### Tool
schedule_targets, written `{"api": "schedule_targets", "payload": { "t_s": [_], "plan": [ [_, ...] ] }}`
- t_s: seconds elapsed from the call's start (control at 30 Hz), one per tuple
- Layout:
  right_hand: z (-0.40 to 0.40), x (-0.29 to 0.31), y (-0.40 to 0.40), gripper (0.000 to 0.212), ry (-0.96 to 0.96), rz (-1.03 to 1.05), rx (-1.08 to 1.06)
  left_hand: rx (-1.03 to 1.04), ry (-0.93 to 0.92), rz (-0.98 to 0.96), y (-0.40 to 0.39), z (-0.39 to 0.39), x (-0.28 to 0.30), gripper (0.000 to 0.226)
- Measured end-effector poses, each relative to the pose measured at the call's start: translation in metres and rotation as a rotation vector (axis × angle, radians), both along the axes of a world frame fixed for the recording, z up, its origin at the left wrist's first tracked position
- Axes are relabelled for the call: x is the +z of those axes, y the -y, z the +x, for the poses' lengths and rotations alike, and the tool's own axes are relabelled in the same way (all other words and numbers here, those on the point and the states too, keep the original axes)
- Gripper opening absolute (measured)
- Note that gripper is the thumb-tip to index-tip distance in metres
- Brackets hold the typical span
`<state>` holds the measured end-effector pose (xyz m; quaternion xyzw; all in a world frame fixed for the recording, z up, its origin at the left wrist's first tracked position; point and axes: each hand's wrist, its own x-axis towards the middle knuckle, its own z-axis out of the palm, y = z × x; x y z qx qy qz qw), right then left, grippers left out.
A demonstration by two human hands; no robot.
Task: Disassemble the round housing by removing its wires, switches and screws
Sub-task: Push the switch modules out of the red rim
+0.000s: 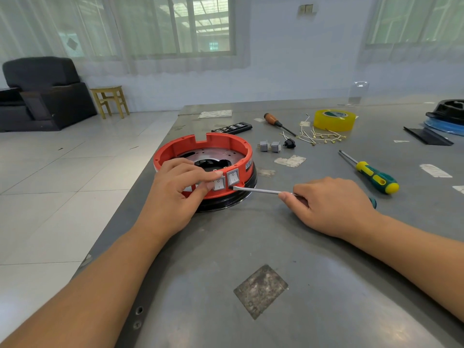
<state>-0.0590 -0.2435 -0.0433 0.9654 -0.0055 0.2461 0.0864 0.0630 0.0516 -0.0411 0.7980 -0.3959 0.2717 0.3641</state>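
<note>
Two grips on the job. Right hand [334, 204] holds a flat-blade screwdriver [261, 191], fingers curled round the handle, which is mostly hidden in the palm; index finger lies along the shaft. Blade tip sits at the lower edge of the right-hand rocker switch [232, 177], at the seam with the housing wall. Left hand [175, 194] rests on the round housing [203, 167]: fingers curled over the orange rim, thumb and fingertip pinching the left switch [219, 184].

Housing sits on the worktop [276, 247] near its left edge, orange ring on a black base. Looks like rigid moulded plastic, light enough to slide under a pry load, so the bracing hand matters. Rim is the sensible hold: stiff, open-topped, fingers hook inside.

Switches are probably snap-fit with side clips, though I can't see the clips from here. Plastic bezels will mark or crack if levered hard; work the blade in at the edge, push from inside if reachable.

Beyond the housing: two loose grey switches [270, 146], a pile of wires [319, 136] with brass terminals, a small black part, a wooden-handled screwdriver [276, 123], a yellow tape roll [335, 119], a green-yellow screwdriver [371, 174]. So two switches out, two still seated.
</note>
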Motion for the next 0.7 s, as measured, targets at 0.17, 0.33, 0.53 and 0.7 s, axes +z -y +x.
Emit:
{"api": "schedule_targets", "payload": {
  "t_s": [0.17,0.33,0.53,0.7],
  "plan": [
    [0.000,0.001,-0.006,0.068,-0.021,0.017,0.000,0.026,-0.052,0.012,0.000,0.001,-0.003,0.023],
    [0.005,0.000,-0.005,0.068,-0.034,0.021,0.029,0.012,-0.105,0.012,0.001,0.001,-0.002,0.022],
    [0.033,0.005,0.006,0.081,-0.005,-0.016,0.096,-0.008,-0.120,-0.005,0.002,0.000,-0.001,0.020],
    [0.057,0.007,0.010,0.088,0.042,-0.033,0.143,0.004,-0.143,0.026,0.004,-0.001,0.001,0.020]
  ]
}}
